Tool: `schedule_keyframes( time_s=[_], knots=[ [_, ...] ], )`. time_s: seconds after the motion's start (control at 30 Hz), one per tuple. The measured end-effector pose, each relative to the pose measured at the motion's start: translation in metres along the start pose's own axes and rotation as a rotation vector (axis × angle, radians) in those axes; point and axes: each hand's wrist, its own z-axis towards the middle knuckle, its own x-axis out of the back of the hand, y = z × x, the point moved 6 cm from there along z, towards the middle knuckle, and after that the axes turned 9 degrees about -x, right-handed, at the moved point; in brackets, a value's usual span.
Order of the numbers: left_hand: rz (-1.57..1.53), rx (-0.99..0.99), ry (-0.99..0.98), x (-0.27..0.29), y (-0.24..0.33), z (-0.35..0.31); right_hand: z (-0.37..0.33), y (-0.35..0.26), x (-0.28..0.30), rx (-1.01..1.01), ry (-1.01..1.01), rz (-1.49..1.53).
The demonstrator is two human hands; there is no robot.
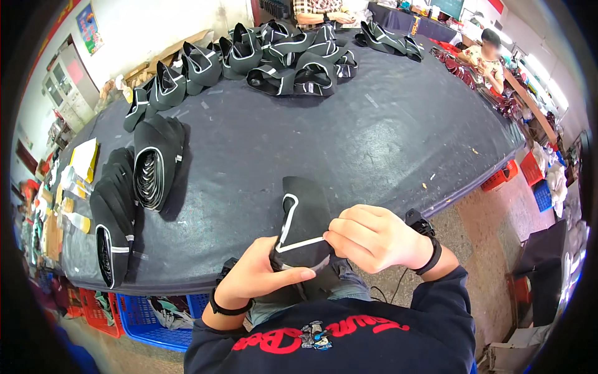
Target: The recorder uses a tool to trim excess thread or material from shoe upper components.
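Observation:
A black shoe upper [305, 215] with a white strip along its edges is in front of me at the table's near edge. My left hand [265, 269] is closed round its lower left side, with the thumb lying across the near part. The fingers of my right hand [374, 240] are pinched together at the upper's right edge, by the end of the white strip [301, 244]. The fingertips and whatever lies under the left palm are hidden.
Stacked black uppers [115, 212] and another nested stack [157, 162] lie on the dark table [249, 162] to the left. Several loose uppers [242, 50] stand along its far side. Crates, one blue [152, 321], sit below. Another person [489, 59] works at the far right.

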Motion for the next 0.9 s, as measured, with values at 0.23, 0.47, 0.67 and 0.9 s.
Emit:
schedule_keyframes(
  time_s=[0.23, 0.47, 0.67, 0.9],
  knots=[
    [0.285, 0.026, 0.029, -0.001, -0.006, 0.012, 0.009, 0.006, -0.003, -0.205, 0.082, 0.211],
    [-0.013, -0.133, 0.466, 0.010, -0.016, 0.023, -0.011, 0.017, -0.048, -0.812, 0.020, 1.223],
    [-0.727, -0.001, 0.524, 0.020, -0.022, 0.030, -0.008, 0.012, -0.048, -0.583, -0.072, 0.910],
    [-0.502, 0.013, 0.513, 0.031, -0.023, 0.037, -0.003, 0.008, -0.058, -0.597, -0.026, 0.879]
  ],
)
